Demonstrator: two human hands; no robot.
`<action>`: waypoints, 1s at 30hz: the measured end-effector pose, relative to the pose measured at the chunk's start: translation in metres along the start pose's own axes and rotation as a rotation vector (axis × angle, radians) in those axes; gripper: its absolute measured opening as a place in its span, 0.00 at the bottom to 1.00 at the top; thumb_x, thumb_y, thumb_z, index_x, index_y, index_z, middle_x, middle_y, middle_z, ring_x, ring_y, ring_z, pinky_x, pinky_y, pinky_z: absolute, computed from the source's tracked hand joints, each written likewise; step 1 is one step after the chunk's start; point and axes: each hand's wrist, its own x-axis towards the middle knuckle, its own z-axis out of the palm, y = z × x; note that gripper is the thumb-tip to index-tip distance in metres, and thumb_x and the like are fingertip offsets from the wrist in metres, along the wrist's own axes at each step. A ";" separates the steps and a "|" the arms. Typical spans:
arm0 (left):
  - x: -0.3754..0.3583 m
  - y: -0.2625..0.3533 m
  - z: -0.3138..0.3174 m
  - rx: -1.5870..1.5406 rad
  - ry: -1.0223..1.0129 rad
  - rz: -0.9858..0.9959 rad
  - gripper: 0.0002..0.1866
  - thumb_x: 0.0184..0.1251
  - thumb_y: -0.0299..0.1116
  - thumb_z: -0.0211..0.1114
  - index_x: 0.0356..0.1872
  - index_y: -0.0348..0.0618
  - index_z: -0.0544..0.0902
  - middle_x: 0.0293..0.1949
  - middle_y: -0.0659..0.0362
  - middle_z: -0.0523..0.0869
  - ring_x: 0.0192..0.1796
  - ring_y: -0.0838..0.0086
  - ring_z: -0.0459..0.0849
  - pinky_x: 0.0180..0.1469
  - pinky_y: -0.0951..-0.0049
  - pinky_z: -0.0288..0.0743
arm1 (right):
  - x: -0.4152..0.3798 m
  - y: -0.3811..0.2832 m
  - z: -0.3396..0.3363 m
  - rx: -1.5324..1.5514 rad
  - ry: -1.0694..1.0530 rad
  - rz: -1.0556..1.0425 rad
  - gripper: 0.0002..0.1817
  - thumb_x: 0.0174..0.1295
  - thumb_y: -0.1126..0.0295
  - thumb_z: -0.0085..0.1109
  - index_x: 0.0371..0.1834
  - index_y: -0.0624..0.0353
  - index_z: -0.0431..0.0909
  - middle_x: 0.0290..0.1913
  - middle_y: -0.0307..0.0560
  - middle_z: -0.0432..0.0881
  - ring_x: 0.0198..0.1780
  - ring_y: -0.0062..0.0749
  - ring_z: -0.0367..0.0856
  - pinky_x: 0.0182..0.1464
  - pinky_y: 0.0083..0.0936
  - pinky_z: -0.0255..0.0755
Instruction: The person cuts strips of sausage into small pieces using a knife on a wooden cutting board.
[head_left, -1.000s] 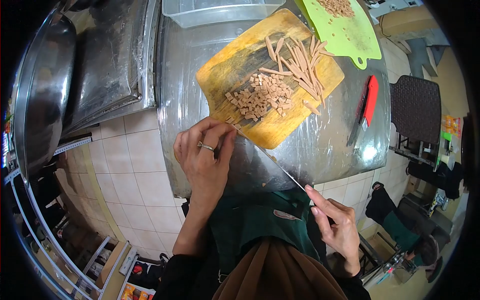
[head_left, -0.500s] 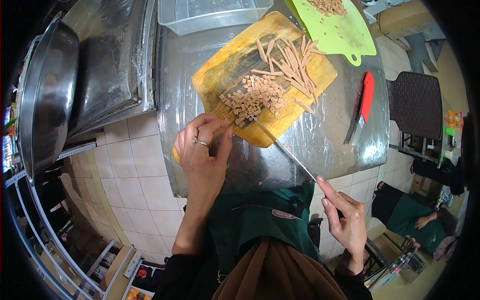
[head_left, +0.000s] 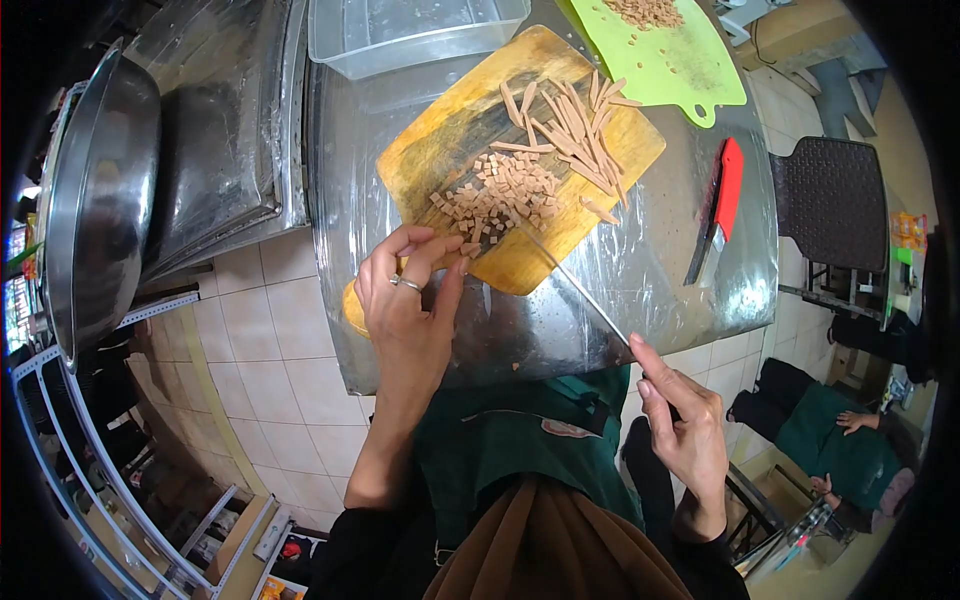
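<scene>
A wooden cutting board (head_left: pixel 440 125) lies tilted on the table, bearing a heap of small brown cubes (head_left: pixel 510 190) and a pile of brown strips (head_left: pixel 575 130). My left hand (head_left: pixel 408 300), with a ring on one finger, is at the board's near left edge. Its thumb and fingertips come together around a small brown piece beside the heap. My right hand (head_left: pixel 685 425) grips the handle of a long thin knife (head_left: pixel 590 300), forefinger along it. The blade slants up-left over the board, its tip at the cubes.
A clear plastic box (head_left: pixel 420 45) stands behind the board. On the right are a green cutting sheet (head_left: pixel 690 70) with brown bits and a red-handled knife (head_left: pixel 728 195). A large metal bowl (head_left: pixel 105 200) stands at left. Another person (head_left: pixel 835 440) is at far right.
The knife tip has shifted slightly right and up among the cubes. The fingers of my left hand have moved slightly to the right. The person at far right has changed posture.
</scene>
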 end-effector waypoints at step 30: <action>0.001 0.006 0.018 0.145 0.078 -0.024 0.14 0.61 0.37 0.81 0.45 0.51 0.89 0.53 0.62 0.84 0.58 0.64 0.79 0.65 0.56 0.63 | -0.011 -0.007 -0.007 -0.054 -0.050 0.040 0.30 0.68 0.77 0.66 0.72 0.38 0.83 0.22 0.50 0.81 0.18 0.38 0.75 0.26 0.34 0.72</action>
